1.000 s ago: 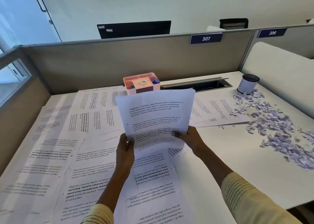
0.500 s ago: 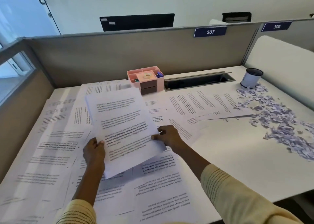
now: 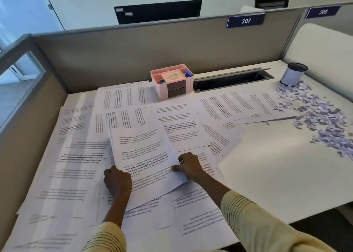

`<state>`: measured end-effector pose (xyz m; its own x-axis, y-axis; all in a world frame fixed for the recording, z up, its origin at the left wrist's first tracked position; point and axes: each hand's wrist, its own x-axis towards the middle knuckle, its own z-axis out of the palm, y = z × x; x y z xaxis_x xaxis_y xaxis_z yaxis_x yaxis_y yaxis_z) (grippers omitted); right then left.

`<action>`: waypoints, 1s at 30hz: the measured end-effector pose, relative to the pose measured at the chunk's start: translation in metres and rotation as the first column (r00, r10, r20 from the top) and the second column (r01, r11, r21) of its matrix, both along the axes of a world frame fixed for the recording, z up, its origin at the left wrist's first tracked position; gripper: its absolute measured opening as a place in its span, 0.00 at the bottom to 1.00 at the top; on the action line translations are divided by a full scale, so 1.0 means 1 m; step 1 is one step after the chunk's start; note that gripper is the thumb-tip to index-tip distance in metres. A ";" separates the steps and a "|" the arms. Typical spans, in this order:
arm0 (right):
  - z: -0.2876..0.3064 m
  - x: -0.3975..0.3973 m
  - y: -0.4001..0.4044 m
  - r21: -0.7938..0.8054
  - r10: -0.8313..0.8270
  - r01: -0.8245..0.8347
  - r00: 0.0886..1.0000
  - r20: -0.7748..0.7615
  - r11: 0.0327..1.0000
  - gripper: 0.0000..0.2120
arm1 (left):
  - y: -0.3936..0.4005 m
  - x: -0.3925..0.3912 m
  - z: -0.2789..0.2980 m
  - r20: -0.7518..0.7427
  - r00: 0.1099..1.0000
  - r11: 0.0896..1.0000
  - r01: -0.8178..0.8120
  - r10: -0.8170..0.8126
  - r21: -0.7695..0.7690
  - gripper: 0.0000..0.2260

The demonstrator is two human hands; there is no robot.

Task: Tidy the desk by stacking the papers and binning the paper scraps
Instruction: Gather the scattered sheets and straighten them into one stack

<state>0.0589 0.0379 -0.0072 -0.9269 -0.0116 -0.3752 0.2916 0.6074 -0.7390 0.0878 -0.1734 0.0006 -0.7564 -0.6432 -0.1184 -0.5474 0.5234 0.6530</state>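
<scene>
Both our hands, left (image 3: pixel 116 183) and right (image 3: pixel 188 165), grip a thin stack of printed white sheets (image 3: pixel 147 162) with curled fingers (image 3: pixel 174 168) above the paper-strewn white bench (image 3: pixel 286 175).

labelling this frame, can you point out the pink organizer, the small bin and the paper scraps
pink organizer (image 3: pixel 172 82): head view, on its front wall beside the drawers
small bin (image 3: pixel 292 77): head view, on its white side
paper scraps (image 3: pixel 321 116): head view, on the middle of the pile

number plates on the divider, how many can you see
2: number plate 307 on the grey partition behind the desk, number plate 306 further right; none seem hidden.
</scene>
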 end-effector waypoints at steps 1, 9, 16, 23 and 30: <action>0.000 0.003 -0.001 0.003 -0.012 0.012 1.000 -0.014 1.000 0.22 | -0.001 0.000 -0.002 0.017 1.000 1.000 0.009 -0.009 -0.025 0.13; -0.001 0.008 0.003 0.089 0.054 -0.045 0.993 -0.106 0.995 0.21 | 0.001 -0.005 -0.020 0.193 0.979 0.973 -0.015 0.061 -0.231 0.14; 0.015 -0.009 0.055 -0.021 0.046 -0.049 0.993 -0.108 0.999 0.16 | 0.041 -0.017 -0.019 0.034 0.999 0.953 0.018 -0.008 -0.302 0.19; 0.032 -0.047 0.176 -0.356 -0.442 0.414 0.897 0.002 0.838 0.07 | 0.134 -0.080 -0.005 -0.114 0.916 0.888 0.332 -0.383 -0.319 0.12; 0.009 -0.077 0.270 -0.399 -0.744 0.757 0.629 0.228 0.517 0.18 | 0.256 -0.157 -0.002 -0.086 0.667 0.639 0.659 -0.740 -0.396 0.15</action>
